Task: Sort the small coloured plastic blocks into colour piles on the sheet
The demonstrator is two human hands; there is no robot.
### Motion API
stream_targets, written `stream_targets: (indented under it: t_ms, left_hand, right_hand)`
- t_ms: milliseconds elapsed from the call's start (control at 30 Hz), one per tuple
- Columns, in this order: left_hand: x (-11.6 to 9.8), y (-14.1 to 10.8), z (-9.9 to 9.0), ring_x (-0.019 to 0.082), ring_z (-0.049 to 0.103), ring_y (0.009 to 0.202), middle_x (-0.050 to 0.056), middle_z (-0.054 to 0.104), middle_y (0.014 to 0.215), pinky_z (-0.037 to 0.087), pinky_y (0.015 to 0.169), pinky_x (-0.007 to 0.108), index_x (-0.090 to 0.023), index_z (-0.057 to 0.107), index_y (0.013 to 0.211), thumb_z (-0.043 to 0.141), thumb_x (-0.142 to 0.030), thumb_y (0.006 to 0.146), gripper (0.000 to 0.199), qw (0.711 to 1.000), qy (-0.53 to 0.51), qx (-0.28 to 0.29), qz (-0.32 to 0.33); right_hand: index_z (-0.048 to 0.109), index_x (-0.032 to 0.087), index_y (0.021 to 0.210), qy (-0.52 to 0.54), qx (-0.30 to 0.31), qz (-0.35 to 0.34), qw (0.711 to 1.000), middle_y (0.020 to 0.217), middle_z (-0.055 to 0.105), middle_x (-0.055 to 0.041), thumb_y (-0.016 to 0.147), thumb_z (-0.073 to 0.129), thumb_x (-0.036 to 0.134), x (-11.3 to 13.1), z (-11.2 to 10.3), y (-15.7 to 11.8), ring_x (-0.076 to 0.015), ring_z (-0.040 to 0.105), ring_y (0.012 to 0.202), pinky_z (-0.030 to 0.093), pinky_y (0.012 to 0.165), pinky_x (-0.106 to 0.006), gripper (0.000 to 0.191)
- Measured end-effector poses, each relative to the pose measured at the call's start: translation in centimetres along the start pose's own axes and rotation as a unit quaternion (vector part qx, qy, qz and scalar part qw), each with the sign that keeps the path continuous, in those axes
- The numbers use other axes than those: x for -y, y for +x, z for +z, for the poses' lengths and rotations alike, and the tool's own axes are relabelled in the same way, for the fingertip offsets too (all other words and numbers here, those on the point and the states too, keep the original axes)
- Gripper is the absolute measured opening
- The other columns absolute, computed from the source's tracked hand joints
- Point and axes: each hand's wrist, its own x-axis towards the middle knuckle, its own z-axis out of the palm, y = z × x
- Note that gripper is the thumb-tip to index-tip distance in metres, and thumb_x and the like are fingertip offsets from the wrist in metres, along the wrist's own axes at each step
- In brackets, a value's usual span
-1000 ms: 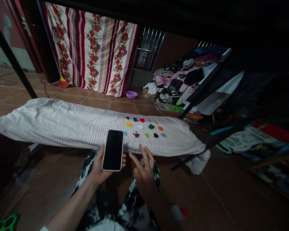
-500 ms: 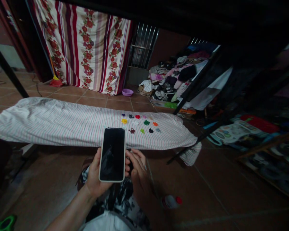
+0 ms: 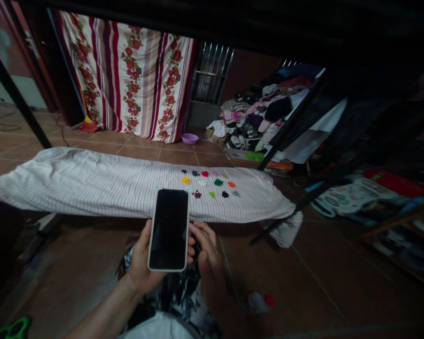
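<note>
A smartphone point(image 3: 168, 230) with a dark screen and a pale case is held upright over my lap. My left hand point(image 3: 143, 263) wraps it from the left and below, and its fingertips show at the right edge. Close by that edge is my right hand point(image 3: 209, 252), fingers extended and loosely bent, its fingertips near or touching the case; I cannot tell which. Beyond the phone, a striped cloth point(image 3: 102, 183) covers a long low surface. On it lie several small piles of coloured pieces, among them a yellow pile point(image 3: 185, 180), a red pile point(image 3: 205, 174) and a green pile point(image 3: 218, 182).
A bottle with a red cap point(image 3: 257, 302) lies on the tiled floor to the right. Green-handled scissors point(image 3: 17, 327) show at lower left. Dark metal bars point(image 3: 17, 94) frame the space. Behind are a floral curtain point(image 3: 137, 80), a purple basin point(image 3: 190, 138) and heaped clothes point(image 3: 257, 110).
The view has shifted slightly, so the scene sits a little lower and farther right. Both hands and the phone keep nearly the same pose.
</note>
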Motion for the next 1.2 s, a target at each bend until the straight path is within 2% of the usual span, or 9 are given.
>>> stream_targets:
  t_ms: [333, 800, 1000, 1200]
  left_hand:
    - [0.8, 0.4, 0.3, 0.027, 0.068, 0.087, 0.019, 0.070, 0.101, 0.051, 0.081, 0.040, -0.005, 0.066, 0.111, 0.029, -0.060, 0.091, 0.069, 0.999, -0.009, -0.022, -0.025]
    - [1.6, 1.5, 0.1, 0.028, 0.068, 0.086, 0.018, 0.071, 0.097, 0.052, 0.081, 0.041, -0.006, 0.069, 0.105, 0.035, -0.059, 0.090, 0.065, 0.998, -0.023, -0.033, -0.048]
    - [2.2, 1.9, -0.1, 0.029, 0.067, 0.089, 0.018, 0.071, 0.096, 0.049, 0.087, 0.045, -0.007, 0.069, 0.104, 0.037, -0.059, 0.089, 0.063, 0.997, -0.030, -0.041, -0.063]
    - [2.2, 2.1, -0.1, 0.028, 0.068, 0.085, 0.016, 0.072, 0.093, 0.050, 0.084, 0.043, -0.007, 0.069, 0.105, 0.039, -0.058, 0.089, 0.061, 0.997, -0.029, -0.042, -0.064]
  right_hand:
    - [0.053, 0.027, 0.127, 0.033, -0.023, 0.030, 0.999, 0.128, 0.053, -0.0096, 0.098, 0.025, 0.045, -0.1, -0.3, -0.5, -0.0247, 0.049, 0.122, 0.045, 0.099, -0.046, 0.044]
    - [0.053, 0.027, 0.126, 0.027, -0.052, 0.062, 0.996, 0.130, 0.053, -0.0090, 0.098, 0.024, 0.042, -0.4, -0.6, -1.1, -0.0259, 0.049, 0.123, 0.043, 0.101, -0.050, 0.043]
    - [0.055, 0.027, 0.123, 0.010, -0.072, 0.071, 0.995, 0.127, 0.055, -0.0088, 0.098, 0.025, 0.042, -0.7, -0.8, -1.2, -0.0242, 0.050, 0.121, 0.045, 0.099, -0.047, 0.042]
    - [0.055, 0.027, 0.121, 0.012, -0.076, 0.076, 0.994, 0.125, 0.055, -0.0082, 0.099, 0.024, 0.041, -1.2, -0.8, -1.3, -0.0225, 0.051, 0.120, 0.045, 0.100, -0.045, 0.041]
